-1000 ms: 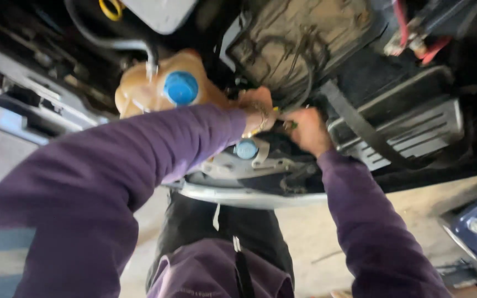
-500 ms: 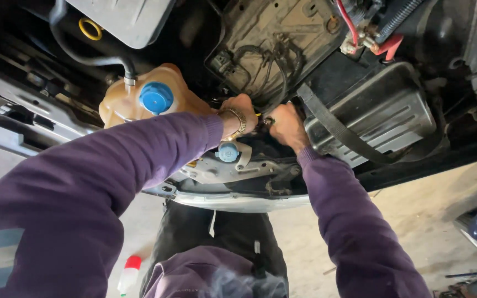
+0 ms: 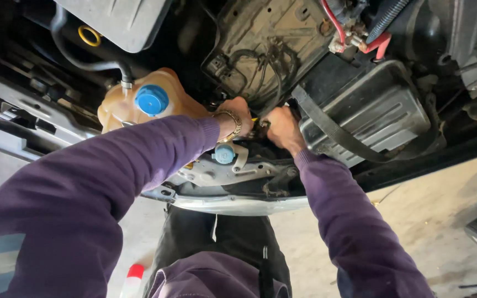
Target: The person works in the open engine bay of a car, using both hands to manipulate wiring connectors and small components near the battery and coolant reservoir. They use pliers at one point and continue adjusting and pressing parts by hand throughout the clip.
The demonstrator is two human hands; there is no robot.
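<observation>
While both hands meet | left hand (image 3: 237, 115), right hand (image 3: 280, 128) fingers closed on dark part, axis unclear

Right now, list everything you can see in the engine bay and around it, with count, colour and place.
Reservoir tank: one, amber, left of the hands.
Large cap: one, blue, on top of the reservoir tank.
Small cap: one, light blue, just below the left wrist.
Ring: one, yellow, upper left by the grey cover.
Battery: one, grey, right of the hands, a black strap across it.
Cables: red, at the top, above the battery.
Bumper edge: one, silver, below the hands.
Bottle: one, white with a red top, on the floor at lower left.
Left hand: purple sleeve, gold bracelet, gripping black wiring at centre.
Right hand: purple sleeve, beside the left hand, fingers among the same wiring.
</observation>
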